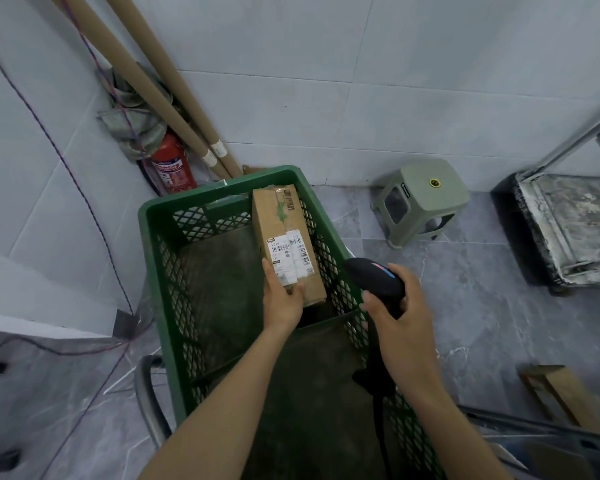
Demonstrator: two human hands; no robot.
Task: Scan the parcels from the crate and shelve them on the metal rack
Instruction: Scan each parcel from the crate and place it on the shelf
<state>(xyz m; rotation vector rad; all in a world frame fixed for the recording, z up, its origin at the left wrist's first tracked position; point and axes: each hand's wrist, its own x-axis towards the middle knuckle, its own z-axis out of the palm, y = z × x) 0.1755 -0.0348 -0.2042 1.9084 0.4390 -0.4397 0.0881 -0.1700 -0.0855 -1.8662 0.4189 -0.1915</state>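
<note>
The step now is scanning the box, so the scanner (374,278) should point its front end right at the black lines on the white label (290,258). The box (284,237) should be held flat and steady, with the label facing up. The thumb should stay off the bar lines, or the scanner may not read them. It would help to turn the scanner a bit more to the left, as it looks to be beside the box and not aimed at the label yet. The left hand (283,296) grips the near end of the box, thumb on top. The right hand (402,320) is wrapped around the black scanner, just to the right of the box. The two hands are near each other but not touching. The box is inside the green crate (160,209), along its right wall, with its far end up by the far rim. It is a long brown cardboard box. It has green tape down the middle, a big white label near the hand and a small bar sticker at the far end.
</note>
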